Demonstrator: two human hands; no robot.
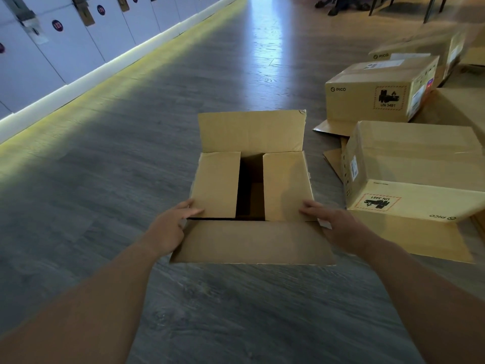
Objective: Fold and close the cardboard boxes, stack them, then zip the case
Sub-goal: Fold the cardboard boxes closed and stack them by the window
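A plain cardboard box (252,185) stands on the floor in front of me. Its two side flaps are folded in flat with a dark gap between them. The far flap stands up and the near flap lies open toward me. My left hand (170,224) presses on the near corner of the left side flap with straight fingers. My right hand (333,222) rests with straight fingers on the near corner of the right side flap. No case is in view.
To the right lie other cardboard boxes: a printed one on its side (409,166) close by, another (378,93) farther back, and more behind it (420,48). White lockers (65,40) line the left wall. Chair legs stand at the far right.
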